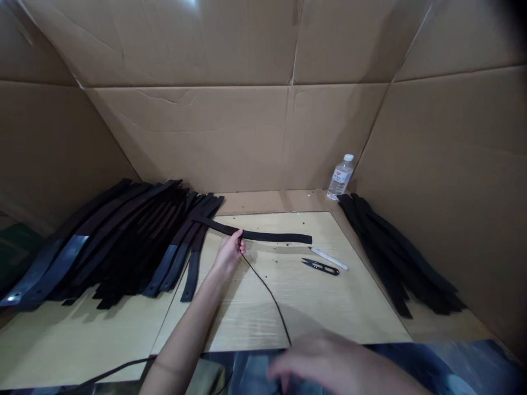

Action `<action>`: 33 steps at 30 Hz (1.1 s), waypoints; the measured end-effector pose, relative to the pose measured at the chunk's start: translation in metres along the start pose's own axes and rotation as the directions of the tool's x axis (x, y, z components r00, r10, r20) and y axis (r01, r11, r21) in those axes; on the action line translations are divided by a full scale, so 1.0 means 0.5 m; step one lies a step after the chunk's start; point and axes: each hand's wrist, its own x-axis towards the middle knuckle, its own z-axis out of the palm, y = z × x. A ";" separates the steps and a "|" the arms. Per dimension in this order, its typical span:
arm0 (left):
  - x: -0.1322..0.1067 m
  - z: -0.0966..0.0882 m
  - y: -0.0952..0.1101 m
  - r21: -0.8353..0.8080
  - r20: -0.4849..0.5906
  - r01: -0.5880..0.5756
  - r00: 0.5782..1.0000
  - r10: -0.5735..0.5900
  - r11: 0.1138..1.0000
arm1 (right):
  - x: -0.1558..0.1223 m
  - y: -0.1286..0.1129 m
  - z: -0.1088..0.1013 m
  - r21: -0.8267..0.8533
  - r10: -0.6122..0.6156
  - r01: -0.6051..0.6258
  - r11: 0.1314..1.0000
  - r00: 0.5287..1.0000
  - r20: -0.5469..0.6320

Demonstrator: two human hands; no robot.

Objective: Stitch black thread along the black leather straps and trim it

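Left hand (233,249): fingers clamped on black strap (267,237), toward far edge of tabletop (247,315).
Right hand (308,357): blurred at near edge; cannot tell fingers' state.
Snips (318,266): toward right edge.

A workshop, judging by the heaped black straps (123,236), snips (319,266) and cardboard-walled bench (354,312).

At the near edge of the desk (247,312), the right hand (307,356) is blurred (whether the cord (275,303) is gripped cannot be told). By the far right corner, print on the bottle (340,176) is too small to be read. A green thing (14,255) is cut off at left.
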 end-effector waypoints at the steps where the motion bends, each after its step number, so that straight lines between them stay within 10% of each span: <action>1: 0.001 -0.001 0.000 0.000 -0.005 0.003 1.000 -0.003 1.000 | 0.026 0.001 -0.014 -0.039 -0.011 0.010 0.999 0.999 -0.035; 6: 0.003 -0.004 0.000 0.003 -0.019 -0.021 1.000 0.021 1.000 | 0.139 0.067 -0.099 -0.349 -0.150 -0.056 0.935 0.832 -0.535; 11: 0.000 -0.007 0.000 0.079 0.071 -0.035 0.997 0.029 0.996 | 0.191 0.174 -0.161 -0.508 -0.179 -0.325 0.798 0.677 -0.714; 18: -0.017 0.005 0.004 0.144 0.088 -0.114 0.991 0.102 0.983 | 0.226 0.275 -0.182 -0.273 0.197 -0.378 0.884 0.833 -0.517; 28: -0.017 0.005 0.007 0.197 0.060 -0.207 0.978 0.199 0.958 | 0.215 0.275 -0.145 0.225 0.204 -0.143 0.964 0.938 -0.281; 33: -0.013 -0.003 0.006 0.292 0.042 -0.300 0.953 0.301 0.908 | 0.225 0.283 -0.136 0.103 0.137 -0.103 0.989 0.898 -0.417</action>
